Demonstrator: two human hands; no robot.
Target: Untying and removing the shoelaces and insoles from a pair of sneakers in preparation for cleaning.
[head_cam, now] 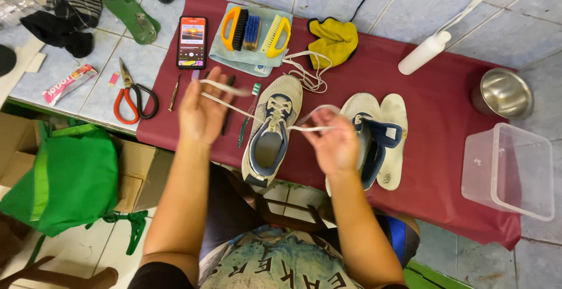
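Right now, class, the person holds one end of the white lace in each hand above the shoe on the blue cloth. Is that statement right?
Not quite. The head view shows the left hand and right hand each holding an end of the white lace above the shoe, but the cloth is dark red, not blue.

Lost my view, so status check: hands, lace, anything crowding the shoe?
Left hand and right hand each grip a white lace end. Lace threaded in grey shoe. Toothbrush lies close alongside.
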